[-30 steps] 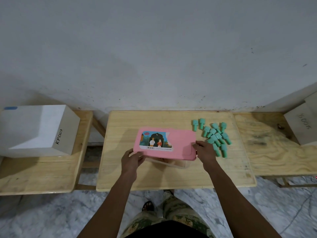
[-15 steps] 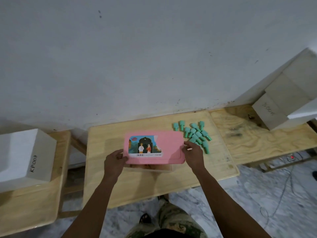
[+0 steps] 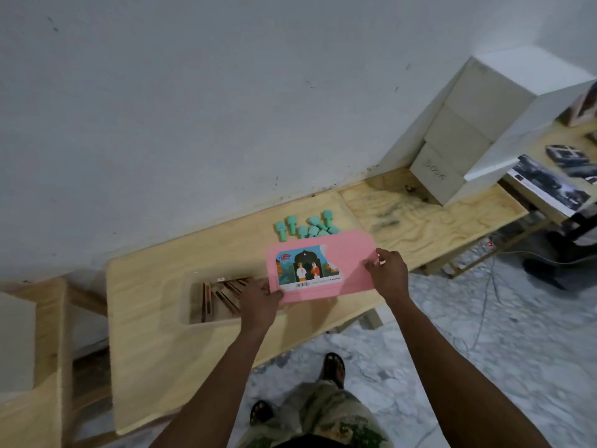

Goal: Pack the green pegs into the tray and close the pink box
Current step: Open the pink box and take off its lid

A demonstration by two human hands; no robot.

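The pink lid (image 3: 352, 253), with a picture label on its left half, is lifted off and held to the right of the clear tray (image 3: 193, 318). My left hand (image 3: 258, 302) grips the lid's left edge and my right hand (image 3: 387, 273) grips its right edge. The tray stands uncovered on the wooden table (image 3: 155, 350), and brown wooden pieces lie inside it. Several green pegs (image 3: 303, 228) lie in a heap behind the lid, near the wall; the lid hides part of the heap.
White boxes (image 3: 458, 147) are stacked at the back right on a second wooden table (image 3: 436, 221). A printed sheet (image 3: 549, 185) lies farther right. Another white box (image 3: 16, 344) sits at the left edge. My feet stand on the marble floor below.
Both hands have lifted the pink lid off the tray and carried it to the right, uncovering the tray. The camera has tilted and swung right.
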